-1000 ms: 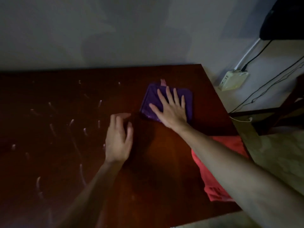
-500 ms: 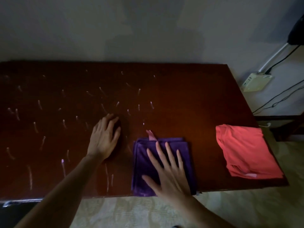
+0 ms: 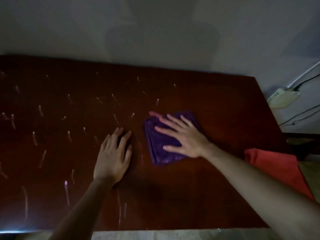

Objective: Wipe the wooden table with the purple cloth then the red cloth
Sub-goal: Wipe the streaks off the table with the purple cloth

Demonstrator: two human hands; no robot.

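A folded purple cloth [image 3: 160, 148] lies on the dark wooden table [image 3: 216, 118], right of centre. My right hand [image 3: 181, 135] presses flat on it with fingers spread, covering much of its upper part. Flat on the bare wood just left of the cloth rests my left hand [image 3: 113, 156], fingers straight, holding nothing. The folded red cloth [image 3: 277, 167] sits at the table's right edge, partly behind my right forearm. Pale wet streaks cover the left and middle of the table.
A grey wall runs along the table's far edge. To the right, off the table, a white power strip [image 3: 284, 97] with black cables lies on the floor. Pale flooring shows past the table's near edge.
My right hand has slid the purple cloth from the near edge up toward the table's middle, turning it slightly. The left hand stays planted on the wood. The view has shifted.
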